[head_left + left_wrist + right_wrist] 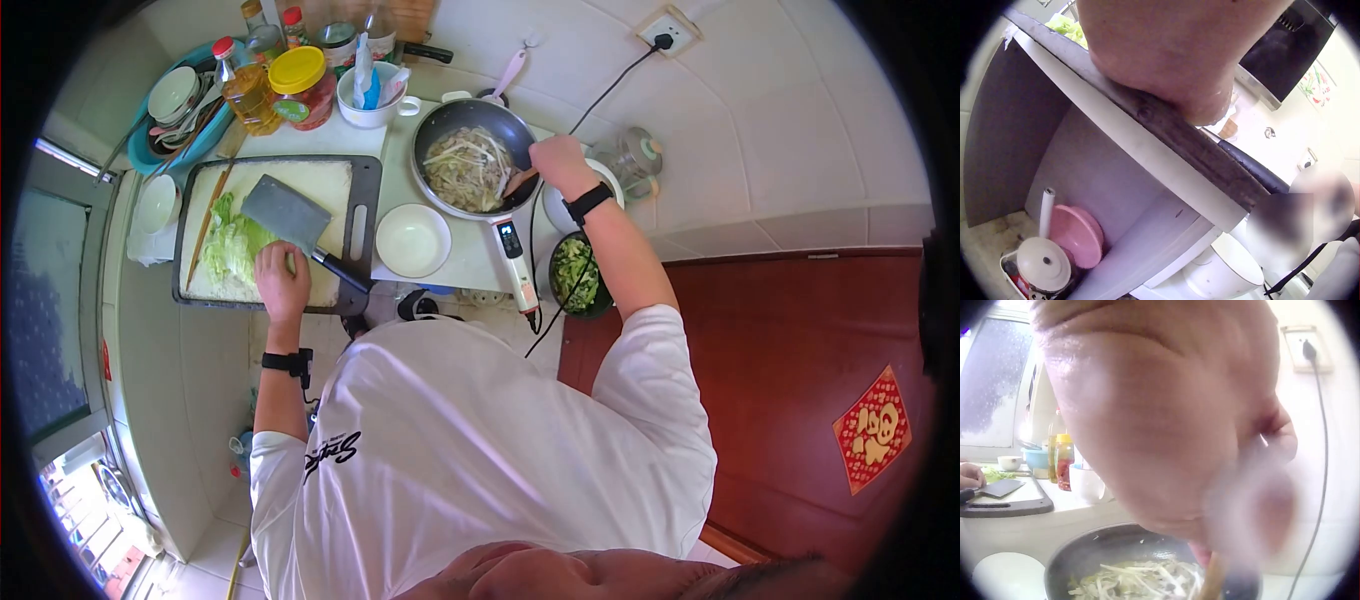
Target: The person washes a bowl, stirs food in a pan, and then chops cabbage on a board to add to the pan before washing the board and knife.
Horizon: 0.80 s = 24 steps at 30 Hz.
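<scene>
My right hand [562, 165] grips a wooden spatula [520, 181] whose lower end reaches into the frying pan [426, 190]. White strips and pale, thin slices [466, 165] of food lie in the pan. In the right wrist view, the spatula's handle [1213, 578] shows below the hand. My left hand [283, 275] rests at the near side of the cutting board [362, 200], its fingers at the shredded lettuce [232, 240]. Beside those fingers lies a cleaver [287, 212], its black handle pointing toward the board's near right corner. Chopsticks [208, 228] lie along the board's left side.
Between board and pan stands a white bowl [413, 240]. A bowl of chopped greens [574, 272] sits right of the pan's handle [513, 262], where a black cable hangs. Behind the board are an oil bottle [248, 95], a yellow-lidded jar [300, 85] and a blue basin [140, 150] of dishes.
</scene>
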Motion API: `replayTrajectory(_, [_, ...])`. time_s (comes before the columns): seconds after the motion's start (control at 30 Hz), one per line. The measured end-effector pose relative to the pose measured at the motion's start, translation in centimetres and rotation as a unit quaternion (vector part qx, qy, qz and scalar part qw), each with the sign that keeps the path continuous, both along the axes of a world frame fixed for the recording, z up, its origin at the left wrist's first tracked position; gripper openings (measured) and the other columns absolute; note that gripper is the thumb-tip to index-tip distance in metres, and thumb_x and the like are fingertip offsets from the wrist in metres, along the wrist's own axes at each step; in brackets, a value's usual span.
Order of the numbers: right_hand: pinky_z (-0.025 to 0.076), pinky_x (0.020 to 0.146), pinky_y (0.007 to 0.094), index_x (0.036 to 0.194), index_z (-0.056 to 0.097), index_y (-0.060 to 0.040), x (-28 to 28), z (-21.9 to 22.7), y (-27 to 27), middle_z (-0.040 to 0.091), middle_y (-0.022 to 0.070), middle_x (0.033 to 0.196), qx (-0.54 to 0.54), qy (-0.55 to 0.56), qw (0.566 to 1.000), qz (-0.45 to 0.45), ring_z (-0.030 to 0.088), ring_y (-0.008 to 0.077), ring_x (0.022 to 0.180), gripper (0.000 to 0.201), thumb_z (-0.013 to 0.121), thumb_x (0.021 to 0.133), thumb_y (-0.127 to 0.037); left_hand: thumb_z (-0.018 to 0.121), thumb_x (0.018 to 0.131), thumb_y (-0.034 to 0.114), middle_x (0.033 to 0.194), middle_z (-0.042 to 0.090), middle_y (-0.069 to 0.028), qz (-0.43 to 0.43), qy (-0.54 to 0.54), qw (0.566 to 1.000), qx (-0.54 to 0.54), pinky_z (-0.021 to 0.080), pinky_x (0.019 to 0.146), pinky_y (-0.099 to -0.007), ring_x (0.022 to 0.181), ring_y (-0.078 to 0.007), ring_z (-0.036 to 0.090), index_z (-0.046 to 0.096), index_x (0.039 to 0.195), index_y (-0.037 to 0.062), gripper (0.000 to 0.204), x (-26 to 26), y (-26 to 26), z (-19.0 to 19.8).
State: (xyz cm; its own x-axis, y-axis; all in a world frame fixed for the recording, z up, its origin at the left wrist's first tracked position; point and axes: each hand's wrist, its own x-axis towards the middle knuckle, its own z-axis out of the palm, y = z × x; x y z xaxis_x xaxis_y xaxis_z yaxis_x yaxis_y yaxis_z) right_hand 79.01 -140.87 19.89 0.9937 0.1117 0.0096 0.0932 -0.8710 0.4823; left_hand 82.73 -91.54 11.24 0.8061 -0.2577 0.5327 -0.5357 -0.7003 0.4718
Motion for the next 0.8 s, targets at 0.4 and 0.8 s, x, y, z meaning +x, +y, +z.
replayTrajectory(0.4, [0.053, 0.059, 0.0413, 0.071, 0.073, -0.0105, 1.1, 2.9, 0.2, 0.069, 0.0116, 0.07, -0.017, 0.036, 0.999, -0.012, 0.069, 0.03, 0.07, 0.01, 0.063, 0.073, -0.013, 0.064, 0.079, 0.004, 0.089, 0.059, -0.0127, 0.006, 0.017, 1.0, -0.003, 0.044, 0.077, -0.0443, 0.087, -0.0346, 0.056, 0.056, 0.084, 0.0045, 0.01, -0.2, 0.0, 0.5])
replayTrajectory(0.8, [0.053, 0.062, 0.0414, 0.073, 0.072, -0.015, 2.5, 4.7, 1.8, 0.069, 0.0114, 0.075, 0.176, 0.184, 0.964, -0.075, 0.068, 0.0303, 0.074, 0.007, 0.066, 0.07, -0.015, 0.065, 0.081, 0.004, 0.095, 0.06, -0.0111, 0.023, 0.048, 0.998, 0.018, 0.044, 0.082, -0.0433, 0.091, -0.0331, 0.056, 0.058, 0.087, 0.0051, 0.009, 0.0, -0.2, 0.9])
